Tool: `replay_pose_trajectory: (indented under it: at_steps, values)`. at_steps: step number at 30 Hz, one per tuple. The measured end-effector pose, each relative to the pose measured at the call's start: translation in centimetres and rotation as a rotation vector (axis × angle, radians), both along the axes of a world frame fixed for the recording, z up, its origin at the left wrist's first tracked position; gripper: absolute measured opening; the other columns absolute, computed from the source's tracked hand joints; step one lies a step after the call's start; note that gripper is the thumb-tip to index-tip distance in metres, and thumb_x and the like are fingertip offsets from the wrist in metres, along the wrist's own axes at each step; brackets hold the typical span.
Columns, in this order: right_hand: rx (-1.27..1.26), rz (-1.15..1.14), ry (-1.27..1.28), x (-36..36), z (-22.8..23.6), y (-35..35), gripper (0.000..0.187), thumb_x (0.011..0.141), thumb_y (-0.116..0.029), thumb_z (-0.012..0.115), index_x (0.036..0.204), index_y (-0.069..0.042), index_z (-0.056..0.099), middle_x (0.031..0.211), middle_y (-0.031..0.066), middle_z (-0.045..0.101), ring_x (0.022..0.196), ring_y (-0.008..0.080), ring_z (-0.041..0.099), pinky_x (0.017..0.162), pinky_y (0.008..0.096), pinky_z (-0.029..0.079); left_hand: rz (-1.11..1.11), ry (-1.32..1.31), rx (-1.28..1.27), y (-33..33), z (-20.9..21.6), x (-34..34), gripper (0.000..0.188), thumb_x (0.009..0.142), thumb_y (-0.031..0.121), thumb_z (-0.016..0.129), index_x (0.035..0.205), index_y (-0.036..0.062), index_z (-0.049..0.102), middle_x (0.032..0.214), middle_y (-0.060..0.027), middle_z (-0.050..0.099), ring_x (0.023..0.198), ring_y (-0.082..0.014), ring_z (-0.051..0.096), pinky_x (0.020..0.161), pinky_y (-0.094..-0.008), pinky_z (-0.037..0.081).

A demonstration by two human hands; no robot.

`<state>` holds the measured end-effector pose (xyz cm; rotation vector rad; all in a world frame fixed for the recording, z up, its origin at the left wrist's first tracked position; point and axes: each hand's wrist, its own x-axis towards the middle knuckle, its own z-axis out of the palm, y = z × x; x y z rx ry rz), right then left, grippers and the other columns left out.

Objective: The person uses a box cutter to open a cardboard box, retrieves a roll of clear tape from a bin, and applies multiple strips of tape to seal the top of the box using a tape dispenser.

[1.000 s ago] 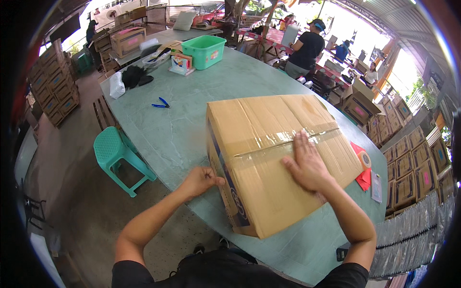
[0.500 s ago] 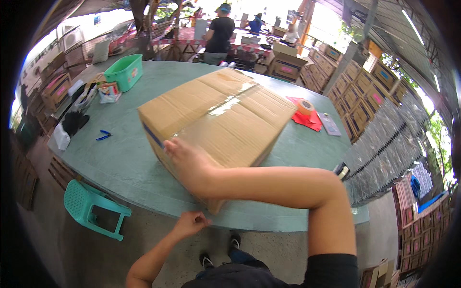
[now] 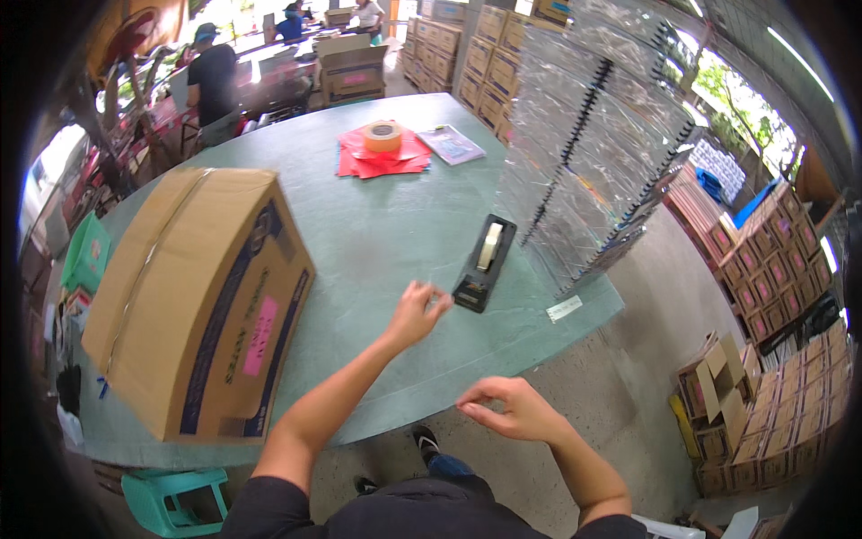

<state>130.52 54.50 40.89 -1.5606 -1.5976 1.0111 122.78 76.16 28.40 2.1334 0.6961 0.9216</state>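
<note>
My left hand (image 3: 418, 313) is over the table, just left of a black tape dispenser (image 3: 486, 262) with a pale roll in it. Its fingers are bent and slightly apart, a little blurred, and nothing shows in them. Beyond the table's front edge hovers my right hand (image 3: 514, 410), thumb and fingers loosely curled with a gap between them, holding nothing visible. To the left stands a large closed cardboard box (image 3: 189, 305), a strip of clear tape running along its top seam and a pink label on its side.
Tall plastic-wrapped stacks of spiral-bound items (image 3: 588, 153) rise at the table's right end. Farther back lie red sheets (image 3: 359, 164) under a tape roll (image 3: 382, 136), beside a flat clear packet (image 3: 452, 145). A green stool (image 3: 175, 499) and a green bin (image 3: 87, 251) are left.
My view has turned right, bringing the tape dispenser and wrapped stacks closer to the middle. My right hand has left the box top and drawn back; my left hand has moved toward the dispenser.
</note>
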Motion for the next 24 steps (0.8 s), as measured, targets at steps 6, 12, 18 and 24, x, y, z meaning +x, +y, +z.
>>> replay_pose_trajectory:
  at_steps: [6, 12, 18, 24]
  values:
    - [-0.297, -0.298, 0.091, 5.9, -4.1, -7.0, 0.023, 0.083, -0.02, 0.059, 0.098, -0.003, 0.062, 0.09, 0.0079, 0.065, 0.081, 0.0158, 0.061, 0.071, 0.0291, 0.048, 0.02, 0.262, -0.863, 4.9, -1.5, 11.9, 0.027, 0.071, 0.03, 0.069, 0.074, 0.003, 0.065, 0.088, -0.0148, 0.058, 0.085, -0.0219, 0.054, 0.072, -0.0338, 0.044]
    - [-0.338, -0.301, 0.321, 8.9, -10.1, -4.0, 0.03, 0.084, -0.027, 0.059, 0.098, -0.001, 0.062, 0.089, 0.0066, 0.064, 0.083, 0.0118, 0.058, 0.075, 0.0275, 0.046, 0.184, 0.033, -0.364, 0.3, 2.0, 10.0, 0.026, 0.073, 0.03, 0.068, 0.069, 0.0047, 0.064, 0.096, -0.0131, 0.051, 0.093, -0.0206, 0.048, 0.077, -0.0331, 0.04]
    - [-0.239, -0.596, 1.007, 8.4, -15.1, 7.2, 0.061, 0.085, -0.051, 0.044, 0.107, 0.005, 0.054, 0.102, 0.0148, 0.06, 0.092, 0.027, 0.059, 0.083, 0.0371, 0.044, 0.12, -0.08, -0.652, -8.6, 0.6, -3.1, 0.025, 0.077, 0.024, 0.065, 0.064, 0.0033, 0.058, 0.097, -0.0092, 0.049, 0.098, -0.0187, 0.043, 0.082, -0.0314, 0.036]
    - [-0.137, -0.64, 1.464, 7.9, -15.2, 13.6, 0.071, 0.075, -0.056, 0.051, 0.105, 0.008, 0.051, 0.106, 0.0215, 0.055, 0.1, 0.0317, 0.054, 0.088, 0.0412, 0.041, 0.101, -0.015, -0.815, -18.6, 0.6, -16.7, 0.022, 0.076, 0.022, 0.066, 0.067, 0.0032, 0.059, 0.105, -0.0102, 0.046, 0.101, -0.0192, 0.044, 0.081, -0.0318, 0.038]
